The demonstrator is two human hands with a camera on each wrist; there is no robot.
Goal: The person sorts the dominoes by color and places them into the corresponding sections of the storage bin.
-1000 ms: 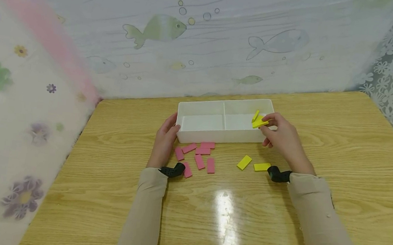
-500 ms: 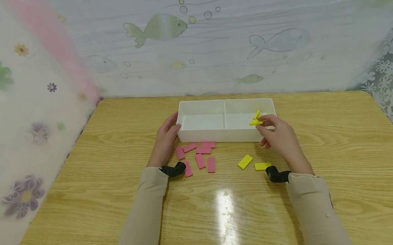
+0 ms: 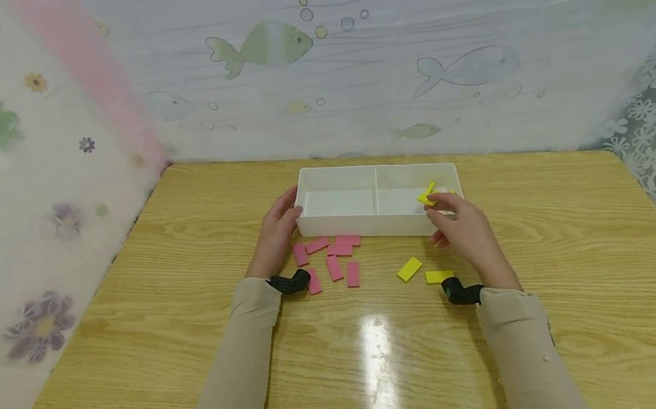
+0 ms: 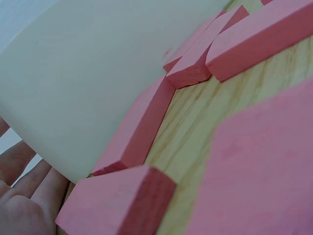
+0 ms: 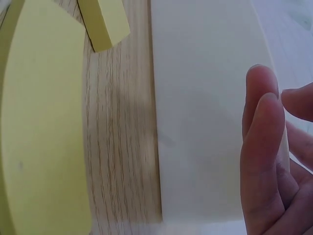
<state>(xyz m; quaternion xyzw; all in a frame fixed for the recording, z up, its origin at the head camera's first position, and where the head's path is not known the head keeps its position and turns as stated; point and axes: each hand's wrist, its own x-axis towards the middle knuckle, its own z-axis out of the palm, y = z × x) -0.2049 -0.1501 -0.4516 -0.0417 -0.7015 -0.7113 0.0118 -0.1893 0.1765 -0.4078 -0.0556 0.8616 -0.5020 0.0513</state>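
A white two-compartment box stands on the table. At its left end my left hand holds the corner, thumb at the front and fingers along the end wall. My right hand is over the right compartment's front rim, thumb and forefinger apart. Yellow blocks lie in that compartment just beyond the fingertips, partly hidden by the hand. Two more yellow blocks lie on the table before the box. Several pink blocks lie near its left front; in the left wrist view some pink blocks lie along the box wall.
The wooden table reaches back to a wall printed with fish. A black wrist camera sits over one pink block, and another camera is beside a yellow one. The left compartment shows its bare floor.
My right hand has moved slightly left and lower over the right compartment and let go of the yellow block it held. The left hand stays on the box.
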